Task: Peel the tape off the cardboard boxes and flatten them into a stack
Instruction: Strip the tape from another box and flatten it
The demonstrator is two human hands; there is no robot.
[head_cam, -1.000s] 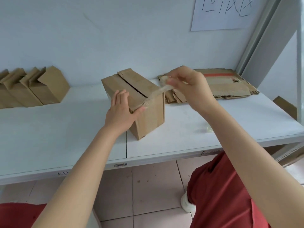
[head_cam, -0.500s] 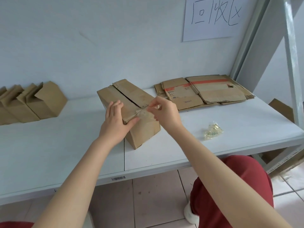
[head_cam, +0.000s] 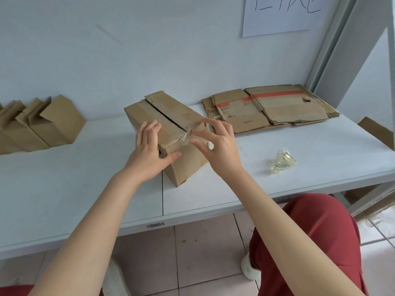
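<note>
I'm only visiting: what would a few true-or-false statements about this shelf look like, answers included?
1. The left hand rests on the box. True.
2. The flattened cardboard lies left of the box. False: it lies to the right; unflattened boxes stand to the left.
3. A tape wad lies on the shelf, right of the box. True.
4. The box is already flat. False: it keeps its box shape, with the top seam split open.
5. The right hand holds a knife. False: it holds no tool; its fingers are at the loose tape.
</note>
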